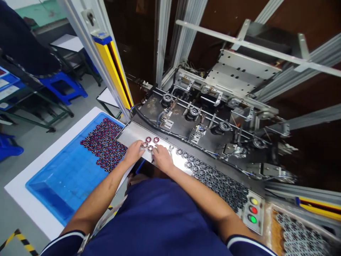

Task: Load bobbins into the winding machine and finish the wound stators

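My left hand (134, 153) is over the metal ledge, its fingertips closed at the edge of a small round motor stator (144, 145). Just to the right, the fingers of my right hand (163, 158) are bent against a second stator (150, 148), partly hiding it. Two more stators with red faces, a left one (148, 139) and a right one (156, 140), lie flat on the ledge (133, 132) beyond my fingertips.
A blue tray (64, 177) on the left holds many stators (106, 142). Rows of grey metal rings (213, 177) cover the ledge's right part, near a button panel (253, 210). Machine fixtures (194, 113) stand behind. A box of metal parts (301, 231) is at lower right.
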### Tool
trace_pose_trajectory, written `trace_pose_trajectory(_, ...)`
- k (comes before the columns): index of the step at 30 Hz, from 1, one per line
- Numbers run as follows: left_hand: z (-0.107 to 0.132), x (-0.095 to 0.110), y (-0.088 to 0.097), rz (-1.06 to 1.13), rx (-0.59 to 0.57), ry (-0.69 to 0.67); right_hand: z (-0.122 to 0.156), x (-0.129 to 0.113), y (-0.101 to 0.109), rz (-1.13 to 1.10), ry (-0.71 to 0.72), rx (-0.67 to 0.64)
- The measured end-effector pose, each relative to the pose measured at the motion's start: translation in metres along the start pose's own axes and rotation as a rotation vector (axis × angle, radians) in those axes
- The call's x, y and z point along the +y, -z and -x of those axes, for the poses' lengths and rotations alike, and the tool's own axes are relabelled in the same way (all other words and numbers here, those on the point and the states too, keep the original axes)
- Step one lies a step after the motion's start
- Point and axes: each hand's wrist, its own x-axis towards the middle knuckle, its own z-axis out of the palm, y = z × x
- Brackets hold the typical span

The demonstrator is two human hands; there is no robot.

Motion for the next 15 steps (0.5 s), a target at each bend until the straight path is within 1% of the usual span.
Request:
trace_pose_trajectory(1, 0.006, 0.000, 0.002, 0.012, 0.034, 0.013, 0.018, 0.007, 0.006, -0.005, -0.017, 0.030)
trace_pose_trajectory(3, 0.020, 0.002, 0.007, 0.028, 0.113, 0.053, 0.065, 0.026, 0.018, -0.012, -0.080, 0.098)
trace_pose_trajectory(6, 0.039, 0.009, 0.018, 0.044, 0.211, 0.114, 0.137, 0.057, 0.032, 0.003, -0.234, 0.209)
trace_pose_trajectory(8, 0.044, 0.018, 0.023, 0.053, 0.243, 0.127, 0.170, 0.072, 0.033, 0.021, -0.308, 0.256)
trace_pose_trajectory(9, 0.043, 0.024, 0.026, 0.059, 0.251, 0.123, 0.179, 0.078, 0.032, 0.030, -0.327, 0.267)
trace_pose_trajectory(11, 0.037, 0.038, 0.030, 0.074, 0.251, 0.093, 0.183, 0.084, 0.026, 0.045, -0.333, 0.267)
trace_pose_trajectory(15, 0.014, 0.068, 0.040, 0.115, 0.208, -0.013, 0.164, 0.085, 0.011, 0.074, -0.306, 0.232)
